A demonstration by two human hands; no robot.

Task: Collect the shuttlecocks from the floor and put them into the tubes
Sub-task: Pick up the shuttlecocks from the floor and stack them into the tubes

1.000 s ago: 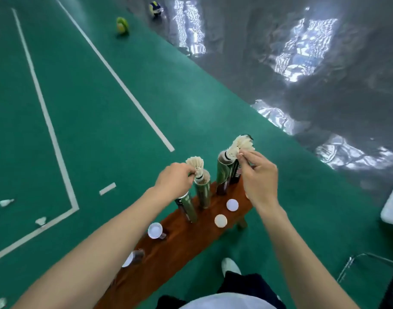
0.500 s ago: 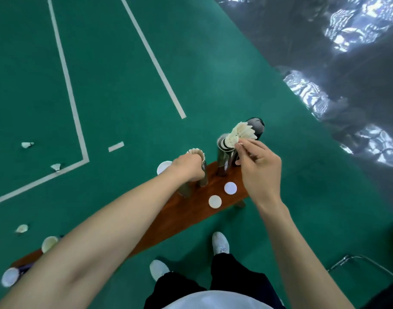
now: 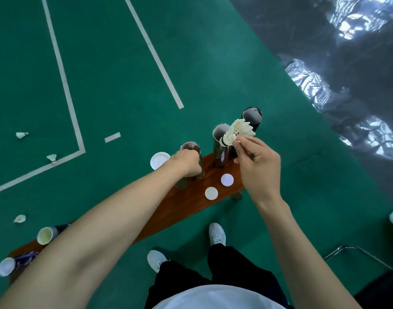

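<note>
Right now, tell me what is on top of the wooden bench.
On the wooden bench: upright tubes, two white caps, and two lying tubes at its left end. The left hand grips one tube; the forearm hides the bench's middle.

Three tubes point(image 3: 220, 148) are being kept upright on the far end of the table point(image 3: 186, 206). The leftmost tube point(image 3: 191, 150) is being gripped by the left hand point(image 3: 186, 162). Shuttlecocks point(image 3: 236, 132) are being held by the right hand point(image 3: 258, 166) beside the middle tube's mouth. Two lids point(image 3: 219, 186) are being left on the table before the tubes. Loose shuttlecocks point(image 3: 22, 135) are being left on the floor point(image 3: 115, 74), well to the left.
</note>
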